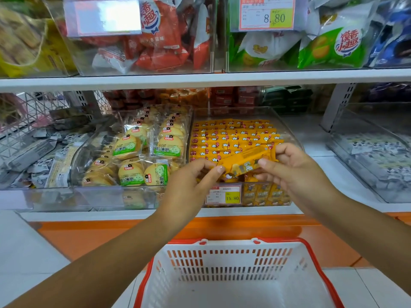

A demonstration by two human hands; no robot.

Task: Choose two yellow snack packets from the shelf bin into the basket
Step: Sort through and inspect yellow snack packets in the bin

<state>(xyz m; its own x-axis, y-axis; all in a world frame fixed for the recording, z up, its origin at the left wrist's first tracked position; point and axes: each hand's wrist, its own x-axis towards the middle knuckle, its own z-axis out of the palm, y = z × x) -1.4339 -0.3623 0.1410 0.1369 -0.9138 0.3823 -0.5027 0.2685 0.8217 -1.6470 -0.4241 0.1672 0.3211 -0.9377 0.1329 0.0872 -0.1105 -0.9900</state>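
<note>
Head view, one frame.

- Far left of the working area: cookie packs (131,147) in their own clear bin. Not part of the task.
- Just right of them: the shelf bin (291,132), filled with rows of yellow packets (231,135) lying flat. A price tag (223,195) was fixed to its front wall.
- Left hand (195,176) was in front of the shelf bin. Its fingers (219,168) were curled and pinched the lower-left end of the held packet (246,157).
- The held packet was raised above the stock in the bin, touching both hands. Its long axis ran from lower left up to upper right. Could not tell whether one packet or two stacked ones were held; the layers overlapped.
- Right hand (289,165) gripped the upper-right end, thumb in front and fingers curled behind.
- Basket (231,247) sat below the hands and nearer the person, mouth open upward. No yellow packet showed inside it.

Judgement: the packet lay crosswise between the hands, with neither hand clearly nearer the basket. The coming move would be downward and toward the person. Releasing one end first would let the packet swing on the other hand.
</note>
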